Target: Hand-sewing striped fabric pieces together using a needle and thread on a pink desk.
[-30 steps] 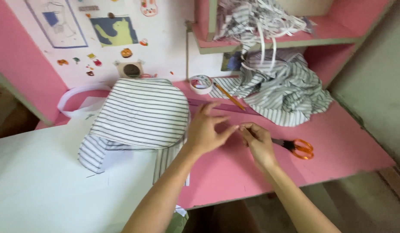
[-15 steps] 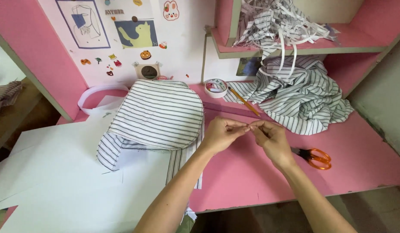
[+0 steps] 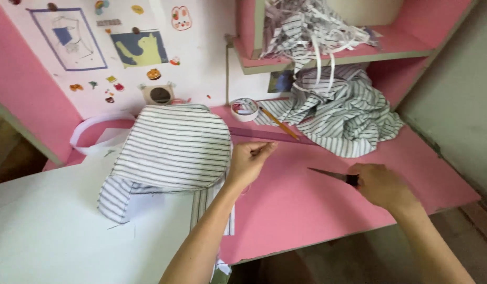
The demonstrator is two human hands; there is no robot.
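Gripping scissors [image 3: 335, 175] in right hand [image 3: 381, 185], fingers clamped on the handles, blades pointing left over pink worktop [image 3: 306, 210] | left hand [image 3: 249, 161] fingers pinched together on something too small to tell, just beside striped fabric piece [image 3: 175, 147] | step: seemingly snipping; blades need aligning.

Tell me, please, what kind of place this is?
Probably a home sewing or craft corner: a striped fabric piece and scissors on a pink desk, with fabric strips heaped on a shelf.
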